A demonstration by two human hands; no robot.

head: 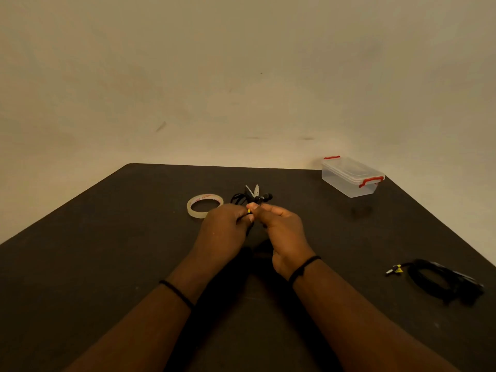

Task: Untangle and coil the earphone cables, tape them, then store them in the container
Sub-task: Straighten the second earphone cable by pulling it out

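two hands work together over the middle of the tabletop (107, 264), lifted slightly above it so the loops hang free and do not drag. the left hand (222, 229) has its fingers curled round a bundle of black earphone cable (239, 198), and the right hand (281, 224) pinches the same bundle between thumb and fingertips. both grips are closed on the cable; neither hand is slack. the earbuds (265, 197) stick out past the far side of the fingers, and a small yellow tag shows between the thumbs. a strip of clear tape (252, 189) appears to stand up from the bundle, so the step in hand is judged to be taping; the exact point where it sticks is hidden by the fingers.

the tape roll (204, 206) lies flat just left of the hands, close enough to reach without releasing the coil. a second cable coil (440, 280) rests near the right edge, well apart from the work, likely set aside as finished; whether it carries tape cannot be told. the container (351, 177) sits at the far right corner with its lid on and red clips at both ends, so it must be opened before storage. nothing dark shows through its clear walls, so no cable is judged to be stored yet.
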